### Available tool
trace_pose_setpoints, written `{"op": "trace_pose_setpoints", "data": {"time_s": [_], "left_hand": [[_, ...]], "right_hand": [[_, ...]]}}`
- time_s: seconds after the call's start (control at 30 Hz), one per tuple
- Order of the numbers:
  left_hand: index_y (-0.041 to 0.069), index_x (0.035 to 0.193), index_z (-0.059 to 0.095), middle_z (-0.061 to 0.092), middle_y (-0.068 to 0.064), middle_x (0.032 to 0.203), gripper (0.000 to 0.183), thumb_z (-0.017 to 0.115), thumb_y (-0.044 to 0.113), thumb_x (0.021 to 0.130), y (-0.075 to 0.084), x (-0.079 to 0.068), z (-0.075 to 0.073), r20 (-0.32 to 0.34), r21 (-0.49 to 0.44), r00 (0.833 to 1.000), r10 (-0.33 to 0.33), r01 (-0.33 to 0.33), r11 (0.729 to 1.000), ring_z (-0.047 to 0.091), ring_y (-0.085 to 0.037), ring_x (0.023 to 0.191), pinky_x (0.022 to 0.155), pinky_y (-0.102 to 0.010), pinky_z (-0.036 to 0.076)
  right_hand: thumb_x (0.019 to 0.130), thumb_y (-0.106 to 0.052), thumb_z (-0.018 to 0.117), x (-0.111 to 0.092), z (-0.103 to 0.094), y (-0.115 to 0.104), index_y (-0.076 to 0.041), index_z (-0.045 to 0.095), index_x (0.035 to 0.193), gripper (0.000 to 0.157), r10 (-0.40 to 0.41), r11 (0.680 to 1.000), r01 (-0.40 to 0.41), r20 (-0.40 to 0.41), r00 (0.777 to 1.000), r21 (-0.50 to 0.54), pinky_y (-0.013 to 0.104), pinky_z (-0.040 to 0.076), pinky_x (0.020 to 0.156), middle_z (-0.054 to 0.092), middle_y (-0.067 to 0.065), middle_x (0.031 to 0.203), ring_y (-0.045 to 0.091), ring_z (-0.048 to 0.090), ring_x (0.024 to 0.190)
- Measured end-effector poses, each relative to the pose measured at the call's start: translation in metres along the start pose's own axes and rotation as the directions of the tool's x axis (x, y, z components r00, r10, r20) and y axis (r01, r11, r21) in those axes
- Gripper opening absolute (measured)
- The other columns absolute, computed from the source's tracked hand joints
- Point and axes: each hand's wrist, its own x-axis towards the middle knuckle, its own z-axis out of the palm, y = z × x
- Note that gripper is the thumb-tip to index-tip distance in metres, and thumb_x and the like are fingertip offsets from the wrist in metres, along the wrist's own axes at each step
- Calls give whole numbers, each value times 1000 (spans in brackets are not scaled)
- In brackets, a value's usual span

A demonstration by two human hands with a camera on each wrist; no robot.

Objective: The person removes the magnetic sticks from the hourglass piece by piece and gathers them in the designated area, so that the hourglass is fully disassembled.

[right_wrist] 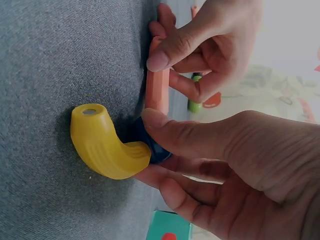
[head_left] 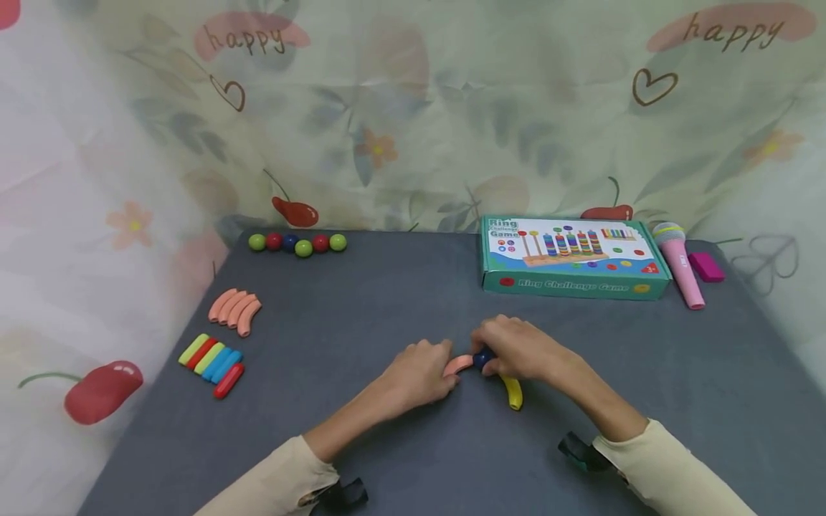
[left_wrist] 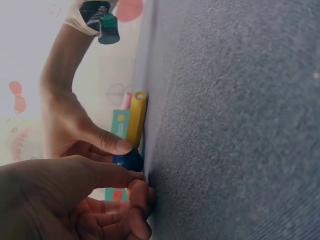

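My left hand (head_left: 419,371) pinches a curved pink piece (right_wrist: 157,92) between thumb and fingers, low over the grey table. To its right, my right hand (head_left: 519,347) grips a dark blue ball (head_left: 482,358) with thumb and fingers. A bent yellow piece (right_wrist: 100,142), with a hole in its end, meets one side of the ball. On the other side the pink piece reaches the ball. In the left wrist view, the left fingers hide the pink piece, while the yellow piece (left_wrist: 136,120) and ball (left_wrist: 129,161) stay visible.
At the left lie several curved pink pieces (head_left: 234,309) and coloured sticks (head_left: 213,364). Green, red and blue balls (head_left: 303,248) line the back edge. A Ring Challenge Game box (head_left: 574,258), a pink microphone (head_left: 680,265) and a magenta block (head_left: 706,266) stand back right.
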Motion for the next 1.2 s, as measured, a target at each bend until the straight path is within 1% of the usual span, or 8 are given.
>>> {"op": "trace_pose_setpoints", "data": {"time_s": [0.17,0.33,0.5,0.7,0.87,1.0,1.1,1.2], "left_hand": [[11,94,60,54,-3,66,16,70,22,100,-7,-5,-5,-8,-41,999,-51,50,998,53,-15,47,45,-26,39],[12,91,60,53,-2,65,20,73,26,100,-24,-14,-15,-145,-16,988,-59,57,998,51,-13,49,47,-25,38],[8,101,66,54,-2,65,21,72,29,100,-55,-30,-37,-318,-24,943,-96,93,995,50,-12,50,47,-25,37],[0,118,66,59,-7,70,28,69,22,101,-110,-60,-74,-398,-25,900,-180,186,982,52,-15,53,50,-27,40],[-5,97,65,51,-9,62,28,65,22,102,-151,-88,-97,-482,83,850,-214,287,954,50,-21,50,48,-32,38],[-10,92,63,54,-13,60,23,69,12,97,-174,-101,-106,-503,166,829,-244,370,914,57,-31,53,49,-45,49],[-12,93,64,60,-20,65,22,66,10,96,-185,-101,-108,-507,181,816,-277,415,892,61,-40,58,54,-57,53],[-9,88,63,62,-25,70,20,60,8,97,-192,-97,-109,-503,167,804,-317,450,877,64,-47,64,58,-62,53]], "right_hand": [[84,-9,87,3,1,-2,-7,77,97,17,-2,1000,2,-7,1000,-14,35,59,74,73,6,94,15,63,81],[84,-10,87,4,0,0,-6,77,99,19,1,1000,-1,4,1000,-12,36,61,76,75,8,97,16,67,83],[85,-11,87,3,0,1,-6,77,103,21,-3,1000,3,5,1000,8,35,62,78,76,9,102,19,70,89],[85,-10,86,3,3,1,-5,78,104,21,-11,999,11,4,1000,39,34,62,78,77,9,103,18,71,90],[85,-11,86,4,4,0,-5,78,104,22,-20,999,20,-4,1000,44,34,62,78,78,9,103,16,71,90],[86,-13,86,3,4,1,-6,78,103,20,-25,999,25,-7,1000,36,34,61,78,78,8,102,17,70,89],[86,-14,86,1,2,2,-8,78,102,19,-10,1000,10,-5,1000,26,35,60,79,77,6,100,16,67,87],[86,-15,86,1,0,3,-9,77,100,17,6,1000,-6,2,1000,26,34,59,77,75,4,97,13,63,83]]}}
